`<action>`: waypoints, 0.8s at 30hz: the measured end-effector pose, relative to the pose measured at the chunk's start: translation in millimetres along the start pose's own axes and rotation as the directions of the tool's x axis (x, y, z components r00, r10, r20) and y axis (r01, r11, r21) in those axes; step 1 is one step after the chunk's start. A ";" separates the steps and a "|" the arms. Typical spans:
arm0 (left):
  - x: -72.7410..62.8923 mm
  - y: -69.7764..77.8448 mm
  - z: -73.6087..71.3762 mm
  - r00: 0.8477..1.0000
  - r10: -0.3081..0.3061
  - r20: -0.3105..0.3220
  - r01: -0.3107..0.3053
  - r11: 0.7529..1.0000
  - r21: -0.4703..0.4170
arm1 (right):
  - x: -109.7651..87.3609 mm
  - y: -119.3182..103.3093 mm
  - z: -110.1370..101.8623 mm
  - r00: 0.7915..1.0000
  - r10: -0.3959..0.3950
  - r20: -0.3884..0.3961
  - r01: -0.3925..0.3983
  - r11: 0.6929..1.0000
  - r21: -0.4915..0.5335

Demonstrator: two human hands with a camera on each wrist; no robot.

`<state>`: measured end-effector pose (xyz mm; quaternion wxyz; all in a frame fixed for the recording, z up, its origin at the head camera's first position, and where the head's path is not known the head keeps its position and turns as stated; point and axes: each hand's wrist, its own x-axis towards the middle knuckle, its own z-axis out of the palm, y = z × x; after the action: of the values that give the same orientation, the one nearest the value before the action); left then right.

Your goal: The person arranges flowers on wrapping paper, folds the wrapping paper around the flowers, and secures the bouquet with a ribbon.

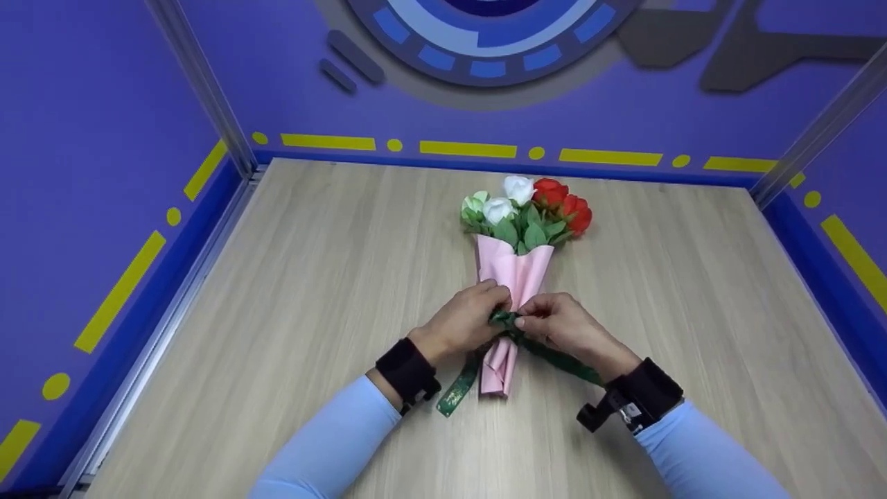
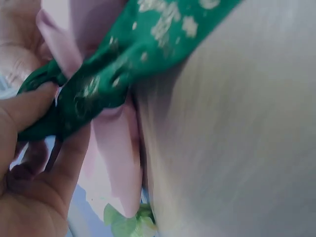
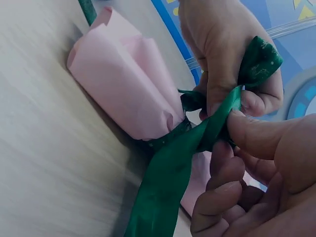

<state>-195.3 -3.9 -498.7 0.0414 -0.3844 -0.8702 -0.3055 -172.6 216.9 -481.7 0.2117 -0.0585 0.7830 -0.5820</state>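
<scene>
A bouquet wrapped in pink paper (image 1: pixel 495 260) lies on the table, its white roses (image 1: pixel 499 209) and red roses (image 1: pixel 551 193) toward the back wall. Round its narrow waist runs a green ribbon (image 3: pixel 165 180) with gold print, knotted or looped at the front. My left hand (image 1: pixel 471 315) pinches a ribbon loop between thumb and fingers, on the left of the wrap. From the right, my right hand (image 1: pixel 565 326) pinches the ribbon at the same knot, thumb against fingertips. One ribbon tail hangs to the lower left, the other passes under the right wrist.
The bouquet rests on a wood-grain table (image 1: pixel 332 277). Blue panels (image 1: pixel 443 118) with yellow markings stand at the back and both sides. Each wrist wears a black strap (image 1: pixel 405 371) with a camera mount.
</scene>
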 end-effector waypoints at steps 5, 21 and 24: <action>-1.1 -5.2 -8.4 0.993 -0.110 0.043 0.115 0.981 -0.159 | -3.7 -2.1 -2.2 0.998 -0.023 -0.060 0.023 1.000 -0.002; -24.1 -21.9 -14.1 0.941 -0.306 0.147 0.333 0.743 -0.580 | -20.9 7.2 -12.0 0.970 -0.032 -0.243 0.010 0.996 -0.092; -27.3 -25.7 -15.6 0.931 -0.321 0.173 0.358 0.712 -0.604 | -22.8 11.5 -15.0 0.967 -0.019 -0.254 -0.007 0.995 -0.103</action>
<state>-196.5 -43.5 -507.3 -0.1697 -0.2183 -0.7748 -0.5685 -156.3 241.5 -482.9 0.1042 0.0037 0.8324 -0.5443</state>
